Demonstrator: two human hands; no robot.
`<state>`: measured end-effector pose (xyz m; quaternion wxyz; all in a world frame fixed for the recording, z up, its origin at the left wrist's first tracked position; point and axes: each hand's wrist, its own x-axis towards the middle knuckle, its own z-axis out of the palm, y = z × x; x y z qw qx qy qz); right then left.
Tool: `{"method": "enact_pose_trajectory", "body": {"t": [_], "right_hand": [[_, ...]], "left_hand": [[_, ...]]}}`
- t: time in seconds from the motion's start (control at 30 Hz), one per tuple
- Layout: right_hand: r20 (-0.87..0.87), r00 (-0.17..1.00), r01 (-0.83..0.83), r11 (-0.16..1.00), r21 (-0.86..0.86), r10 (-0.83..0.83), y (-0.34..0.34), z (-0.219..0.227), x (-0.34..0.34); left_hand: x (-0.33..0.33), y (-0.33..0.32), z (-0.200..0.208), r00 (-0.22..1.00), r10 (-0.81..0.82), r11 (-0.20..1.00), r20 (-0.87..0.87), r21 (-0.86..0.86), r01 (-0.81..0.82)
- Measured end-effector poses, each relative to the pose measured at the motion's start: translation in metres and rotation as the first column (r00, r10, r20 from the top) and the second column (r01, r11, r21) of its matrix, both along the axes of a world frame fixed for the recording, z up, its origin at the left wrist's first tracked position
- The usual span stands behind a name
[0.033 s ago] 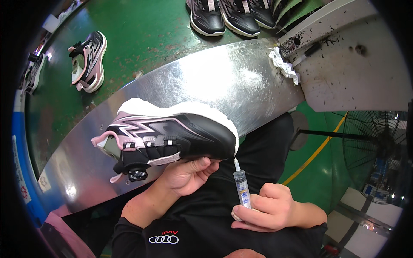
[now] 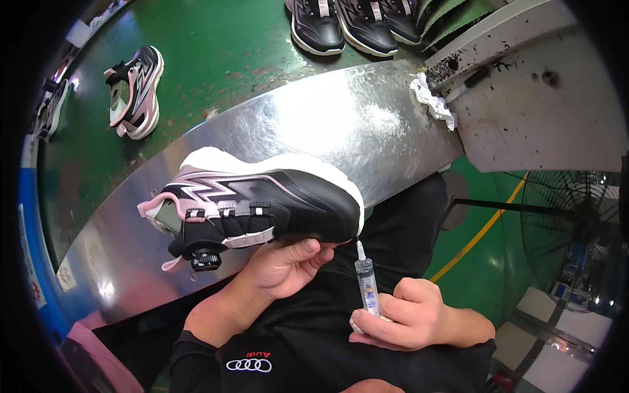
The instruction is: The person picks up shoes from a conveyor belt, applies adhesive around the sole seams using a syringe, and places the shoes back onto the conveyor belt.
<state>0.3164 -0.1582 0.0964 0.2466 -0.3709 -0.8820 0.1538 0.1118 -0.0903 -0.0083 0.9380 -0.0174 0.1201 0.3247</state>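
A black and pink sneaker (image 2: 308, 206) with a thick white sole lies on its side in front of me, toe to the right, with a black dial at its tongue. My left hand (image 2: 285, 267) grips it from below near the toe, thumb up against the upper; the other fingers are partly hidden beneath it. My right hand (image 2: 409, 318) is closed round a clear syringe (image 2: 367, 285) held nearly upright. The syringe's narrow tip is at the edge where sole and upper meet at the toe; whether it touches I cannot tell.
Under the sneaker is a curved shiny metal ledge (image 2: 216, 268). Beyond it, a green surface (image 2: 216, 65) carries another sneaker (image 2: 136, 92) at left and several dark ones (image 2: 363, 26) at the back. Crumpled white paper (image 2: 432, 101) lies beside a grey machine panel (image 2: 544, 111); a fan (image 2: 580, 216) stands right.
The sneaker has tilted slightly in my left hand, its dial end shifting a little up and left. My right hand and the syringe have moved very slightly left.
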Motion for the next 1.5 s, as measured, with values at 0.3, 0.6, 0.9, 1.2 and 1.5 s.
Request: {"method": "enact_pose_trajectory", "body": {"t": [0.3,0.6,0.9,1.2,1.5], "right_hand": [[0.090,0.996,-0.018,0.993,0.114,0.008,0.001,-0.006,-0.003],[0.123,0.992,-0.023,0.992,0.125,0.007,0.001,-0.007,-0.007],[-0.007,0.990,0.138,0.974,0.178,-0.138,0.030,-0.036,0.019],[-0.202,0.920,0.351,0.935,0.044,-0.336,0.109,-0.099,0.007],[-0.187,0.917,0.366,0.930,0.042,-0.352,0.105,-0.099,-0.004]], "left_hand": [[0.003,0.001,0.004,0.993,0.040,0.998,0.115,0.044,-0.045],[-0.001,0.001,0.006,0.989,0.058,0.998,0.139,0.028,-0.062],[-0.053,-0.045,-0.011,0.974,-0.015,1.000,0.227,0.012,0.012],[-0.121,-0.050,0.038,0.814,0.194,0.974,-0.548,0.209,-0.092],[-0.034,0.162,0.015,0.742,0.354,0.887,-0.570,0.457,-0.072]]}}
